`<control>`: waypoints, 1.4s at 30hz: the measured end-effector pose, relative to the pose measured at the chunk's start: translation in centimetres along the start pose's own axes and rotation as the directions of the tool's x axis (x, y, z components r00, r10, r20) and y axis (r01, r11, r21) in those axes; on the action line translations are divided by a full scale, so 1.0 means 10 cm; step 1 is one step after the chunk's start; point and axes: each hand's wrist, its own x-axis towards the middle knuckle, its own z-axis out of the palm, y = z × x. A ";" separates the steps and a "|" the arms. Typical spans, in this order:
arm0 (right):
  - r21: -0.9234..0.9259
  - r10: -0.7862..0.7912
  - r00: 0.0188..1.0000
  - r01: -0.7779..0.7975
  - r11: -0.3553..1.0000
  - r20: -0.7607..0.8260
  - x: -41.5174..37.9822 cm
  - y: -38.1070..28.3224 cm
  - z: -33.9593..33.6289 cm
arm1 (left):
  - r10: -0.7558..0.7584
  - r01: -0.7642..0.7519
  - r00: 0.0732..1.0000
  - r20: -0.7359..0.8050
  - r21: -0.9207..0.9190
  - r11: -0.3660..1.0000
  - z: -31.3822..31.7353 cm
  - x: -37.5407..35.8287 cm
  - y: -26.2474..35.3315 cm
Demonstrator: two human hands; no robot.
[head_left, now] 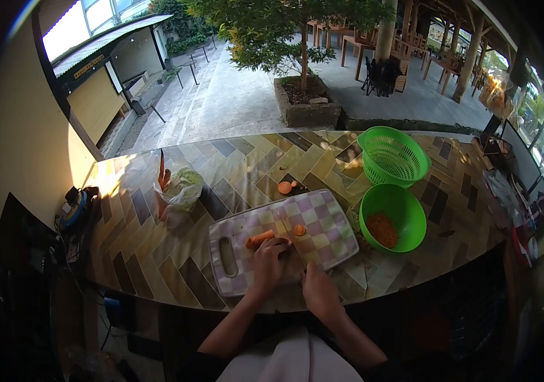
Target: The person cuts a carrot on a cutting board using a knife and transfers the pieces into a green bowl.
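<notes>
My left hand [268, 262] is closed on a peeled carrot [258, 240] lying on a checkered pink, white and yellow cutting board [243, 284]. In my right hand [320, 291] is the handle of a knife. Its thin blade [295, 246] points away from me, just right of my left fingertips. Cut carrot slices [299, 230] lie on the board to the right of the blade. Right of the board stands a green bowl [413, 219] with finely cut orange carrot [383, 230] inside.
Behind the bowl sits a green colander [394, 155]. Carrot end pieces [286, 187] lie beyond the board on the patterned table [151, 248]. A clear plastic bag [184, 194] with green vegetables and carrots is at the left. Several items crowd the right edge.
</notes>
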 end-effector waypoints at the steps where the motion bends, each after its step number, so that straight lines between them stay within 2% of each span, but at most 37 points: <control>1: 0.004 -0.004 1.000 0.004 1.000 -0.002 0.00 -0.01 0.01 | -0.005 0.005 1.000 -0.004 0.003 1.000 0.00 0.00 -0.01; 4: -0.017 0.032 0.999 -0.032 0.999 0.031 0.10 -0.03 0.07 | 0.060 -0.060 0.998 -0.023 0.016 0.998 0.02 -0.02 -0.04; 8: -0.008 0.007 1.000 -0.007 1.000 0.000 0.26 -0.06 0.09 | 0.027 -0.027 1.000 0.001 -0.023 0.999 0.00 -0.01 -0.04; 16: 0.049 -0.036 0.997 0.039 0.998 -0.064 0.08 0.03 0.06 | 0.012 -0.013 1.000 -0.012 -0.056 0.998 0.02 -0.01 -0.09; 25: 0.006 0.009 0.999 -0.009 1.000 0.040 0.07 -0.01 0.01 | 0.014 -0.014 1.000 -0.015 -0.028 0.999 0.01 0.00 -0.06; 34: -0.072 -0.008 0.998 0.004 0.997 -0.057 0.18 -0.09 0.08 | 0.021 -0.023 0.999 -0.031 -0.042 0.999 0.03 -0.04 -0.11; 37: -0.001 -0.009 0.998 0.009 1.000 -0.068 0.11 -0.06 0.08 | -0.005 0.005 1.000 -0.022 -0.032 0.999 0.05 -0.04 -0.14; 42: -0.011 -0.030 0.999 0.030 0.999 -0.033 0.04 -0.01 0.08 | -0.020 0.020 1.000 -0.008 -0.015 1.000 0.02 -0.04 -0.10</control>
